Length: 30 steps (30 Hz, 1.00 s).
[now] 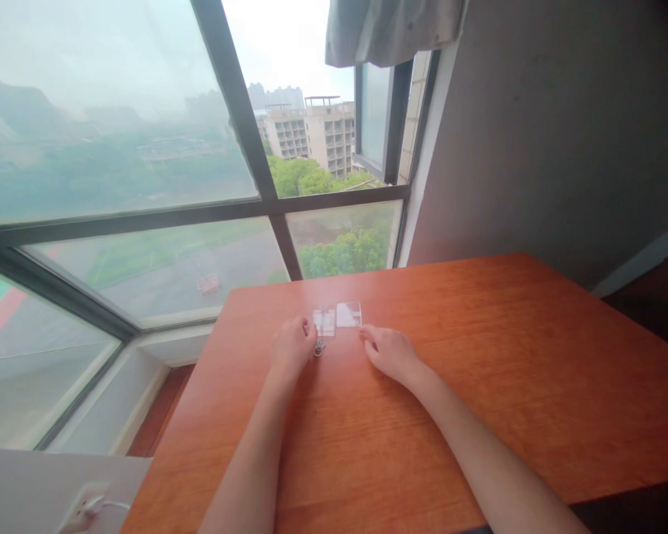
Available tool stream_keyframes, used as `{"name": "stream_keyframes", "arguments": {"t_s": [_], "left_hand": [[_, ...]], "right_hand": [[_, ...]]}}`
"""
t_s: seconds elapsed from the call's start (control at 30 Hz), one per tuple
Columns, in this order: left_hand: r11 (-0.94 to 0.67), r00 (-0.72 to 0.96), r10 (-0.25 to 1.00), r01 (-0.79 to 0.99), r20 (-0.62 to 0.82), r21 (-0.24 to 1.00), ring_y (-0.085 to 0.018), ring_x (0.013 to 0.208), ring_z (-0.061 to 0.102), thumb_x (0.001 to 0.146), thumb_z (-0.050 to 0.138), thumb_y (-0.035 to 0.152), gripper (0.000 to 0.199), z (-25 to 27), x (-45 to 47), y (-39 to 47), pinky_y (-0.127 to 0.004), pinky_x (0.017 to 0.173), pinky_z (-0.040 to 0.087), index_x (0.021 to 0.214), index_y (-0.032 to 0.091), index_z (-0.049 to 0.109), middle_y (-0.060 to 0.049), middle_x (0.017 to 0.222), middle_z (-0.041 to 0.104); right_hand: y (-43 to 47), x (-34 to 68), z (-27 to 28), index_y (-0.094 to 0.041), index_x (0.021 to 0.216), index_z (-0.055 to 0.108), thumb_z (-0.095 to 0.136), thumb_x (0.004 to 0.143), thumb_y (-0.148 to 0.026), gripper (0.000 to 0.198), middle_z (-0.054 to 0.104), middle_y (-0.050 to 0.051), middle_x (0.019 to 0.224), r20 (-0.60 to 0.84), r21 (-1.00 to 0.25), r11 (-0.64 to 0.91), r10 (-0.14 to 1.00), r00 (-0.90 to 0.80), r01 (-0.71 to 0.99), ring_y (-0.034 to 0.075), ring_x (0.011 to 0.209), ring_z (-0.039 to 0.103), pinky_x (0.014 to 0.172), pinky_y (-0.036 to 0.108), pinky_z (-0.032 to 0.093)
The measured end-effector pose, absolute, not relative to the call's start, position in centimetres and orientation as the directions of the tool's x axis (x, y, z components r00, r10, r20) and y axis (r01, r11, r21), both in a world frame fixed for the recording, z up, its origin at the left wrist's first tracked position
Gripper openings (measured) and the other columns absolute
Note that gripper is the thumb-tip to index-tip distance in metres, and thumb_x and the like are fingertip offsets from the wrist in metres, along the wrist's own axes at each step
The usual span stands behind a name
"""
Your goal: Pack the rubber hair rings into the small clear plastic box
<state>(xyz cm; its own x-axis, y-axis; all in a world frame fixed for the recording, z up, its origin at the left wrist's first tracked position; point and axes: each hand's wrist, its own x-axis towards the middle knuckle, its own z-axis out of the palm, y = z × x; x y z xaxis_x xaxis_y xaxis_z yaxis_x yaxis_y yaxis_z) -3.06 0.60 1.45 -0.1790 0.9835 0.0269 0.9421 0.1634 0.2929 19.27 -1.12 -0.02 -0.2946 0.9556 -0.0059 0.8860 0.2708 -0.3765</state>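
Observation:
A clear square plastic keychain piece (324, 323) is near the table's far edge, with a small metal key ring (319, 347) at its near end. My left hand (292, 345) is at its left side, fingers curled and thumb tip against the clear edge; the grip itself is partly hidden. Just to the right, a second clear square plastic piece (349, 314) lies flat, a pale patch showing on it. By that piece's near right corner rests my right hand (388, 350), fingers loosely bent, a gap between thumb and forefinger and nothing visible in them.
Both forearms lie over the reddish-brown wooden table (479, 386). Beyond its far edge stands a dark window frame (200, 213), with one pane open at the upper right. A grey wall (534, 148) rises at the right. A socket with a white plug (93, 506) is low at the left.

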Motion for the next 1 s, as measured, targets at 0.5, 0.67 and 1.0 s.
{"name": "stream_keyframes", "arguments": {"t_s": [0.5,0.67,1.0], "left_hand": [[0.099,-0.115,0.993,0.948,0.037,0.303,-0.022,0.085,0.065,0.087,0.046,0.041,0.034,3.0,-3.2,-0.3,-0.027,0.069,0.043,0.105,0.021,0.066,-0.007,0.095,0.072],[0.243,-0.237,0.969,0.964,-0.070,0.106,-0.028,0.088,0.065,0.083,0.046,0.044,0.035,4.2,-7.7,-0.3,-0.032,0.068,0.045,0.095,0.020,0.069,-0.013,0.104,0.070],[0.101,0.099,0.921,0.873,-0.377,0.477,-0.015,0.044,0.057,0.082,0.047,0.042,0.029,5.2,-3.0,-2.2,-0.025,0.045,0.038,0.086,0.019,0.064,-0.004,0.075,0.071]], "right_hand": [[-0.7,19.8,0.1,-0.025,0.119,0.060,0.040,0.091,-0.027,0.034,0.064,0.006,0.119,-0.011,-0.357,0.164,0.984,-0.180,0.920,0.020,0.097,0.063,0.078,0.029,0.045],[-0.7,19.9,0.0,-0.026,0.119,0.060,0.041,0.091,-0.028,0.034,0.061,0.006,0.120,-0.007,-0.340,0.137,0.989,-0.148,0.930,0.021,0.096,0.062,0.076,0.029,0.044],[-0.6,19.9,-0.1,-0.025,0.117,0.061,0.044,0.092,-0.025,0.031,0.057,0.008,0.116,0.008,-0.334,0.160,0.986,-0.167,0.929,0.019,0.097,0.060,0.077,0.028,0.044]]}}
